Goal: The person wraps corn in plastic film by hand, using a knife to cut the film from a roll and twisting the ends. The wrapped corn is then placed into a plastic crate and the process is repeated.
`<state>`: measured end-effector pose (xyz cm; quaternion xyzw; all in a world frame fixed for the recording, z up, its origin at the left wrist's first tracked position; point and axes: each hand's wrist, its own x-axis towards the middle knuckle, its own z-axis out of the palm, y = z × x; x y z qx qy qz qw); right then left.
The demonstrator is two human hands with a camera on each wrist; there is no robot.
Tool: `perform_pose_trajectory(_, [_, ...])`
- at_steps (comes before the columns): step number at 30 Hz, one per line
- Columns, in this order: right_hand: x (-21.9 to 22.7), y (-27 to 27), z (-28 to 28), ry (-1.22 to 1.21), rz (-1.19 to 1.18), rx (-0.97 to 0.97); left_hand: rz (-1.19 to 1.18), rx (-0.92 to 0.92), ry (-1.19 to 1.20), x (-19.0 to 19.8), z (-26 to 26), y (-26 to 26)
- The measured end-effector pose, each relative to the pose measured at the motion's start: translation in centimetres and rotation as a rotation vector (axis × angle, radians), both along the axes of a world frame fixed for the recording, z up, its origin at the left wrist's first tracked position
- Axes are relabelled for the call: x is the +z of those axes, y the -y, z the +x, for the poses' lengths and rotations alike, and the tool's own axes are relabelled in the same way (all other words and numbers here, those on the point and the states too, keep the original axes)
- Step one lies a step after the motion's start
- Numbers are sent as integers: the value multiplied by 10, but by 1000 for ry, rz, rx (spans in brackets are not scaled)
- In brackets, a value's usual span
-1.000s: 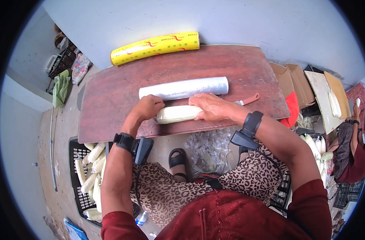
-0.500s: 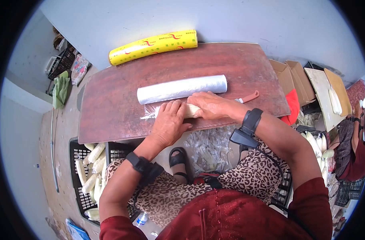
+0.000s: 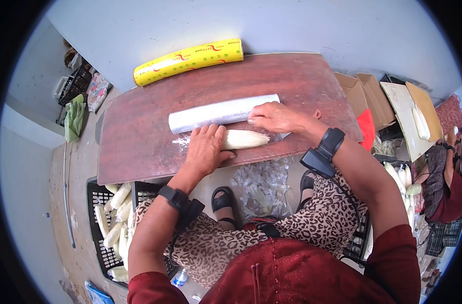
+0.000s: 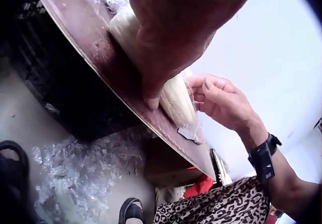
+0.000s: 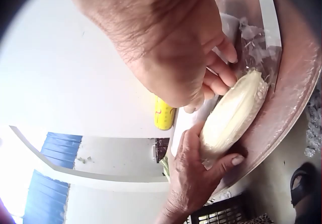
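A pale ear of corn [image 3: 246, 139] lies on clear plastic film near the table's front edge. My left hand [image 3: 206, 147] grips its left part, fingers over the top and thumb on the near side. My right hand [image 3: 277, 117] is at the right end of the cling film roll [image 3: 210, 114], behind the corn's tip. Its fingers [image 4: 198, 81] are bent toward the thumb, and a thin edge of plastic film [image 4: 189, 90] runs from them toward the corn. A knife [image 5: 270, 27] lies right of the corn, its handle mostly hidden behind the right forearm in the head view.
A yellow printed roll [image 3: 190, 61] lies along the back of the red-brown table [image 3: 134, 126]. Black crates [image 3: 96, 195] with corn stand on the left floor. Plastic scraps [image 3: 264, 185] litter the floor below. Cardboard boxes [image 3: 352, 96] and another person's arm [image 3: 450, 157] are at right.
The left hand has moved right from the corn's left end onto its body. The right hand has let go of the corn's tip and moved back and up to the roll's end.
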<state>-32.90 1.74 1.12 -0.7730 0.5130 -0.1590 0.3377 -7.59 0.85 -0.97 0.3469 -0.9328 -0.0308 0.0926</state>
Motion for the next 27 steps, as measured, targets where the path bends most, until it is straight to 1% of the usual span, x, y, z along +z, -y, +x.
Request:
perform_pose_trajectory(1, [6,-3,-5,5,47,-33,-1,4,-3,-1,0,1])
perform_pose_trajectory(2, [12,-6,-9,-23,176,-71,7,9,0,-2,-1,1])
perform_pose_trajectory(7, [-2,-26,-20,-137,75,25,10,15,-25,-4,-1,5])
perform_pose_trajectory(9, [-7,-31,-22,-200,33,69,53,22,-18,-2,-2,4])
perform_pose_trajectory(12, [-9,-36,-23,-223,9,21,80,19,-11,0,-2,4])
perform_pose_trajectory(17, [-4,-28,-25,-334,120,2,51,-7,-25,-2,1,6])
perform_pose_trajectory(21, [13,-28,-26,-395,183,15,60,-11,-33,-1,4,5])
perform_pose_trajectory(24, [20,-30,-25,-429,202,-52,69,-13,-40,-1,4,4])
perform_pose_trajectory(27, [31,-30,-23,-526,217,-77,88,-8,-30,1,5,2])
